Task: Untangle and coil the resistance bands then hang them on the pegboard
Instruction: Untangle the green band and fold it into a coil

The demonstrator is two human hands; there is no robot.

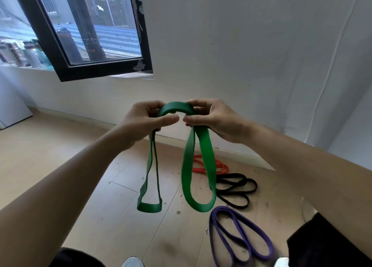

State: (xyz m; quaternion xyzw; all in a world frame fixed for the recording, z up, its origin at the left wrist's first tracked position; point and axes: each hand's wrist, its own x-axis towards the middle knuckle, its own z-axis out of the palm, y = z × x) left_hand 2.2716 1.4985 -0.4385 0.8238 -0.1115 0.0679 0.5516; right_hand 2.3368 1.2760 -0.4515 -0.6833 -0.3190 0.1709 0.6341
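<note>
head: green band (198, 166) loops downward

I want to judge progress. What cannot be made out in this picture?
Head view:
Pegboard: outside the frame.
Green band: where it is gripped, covered by the left hand and right hand.
Orange band: partly behind the green loop.
Purple band: near end blurred at the bottom edge.

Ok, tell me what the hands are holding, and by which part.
The green band, by its upper bend: the left hand pinches one side of the arch, the right hand the other. Its two loops hang free below.
</note>
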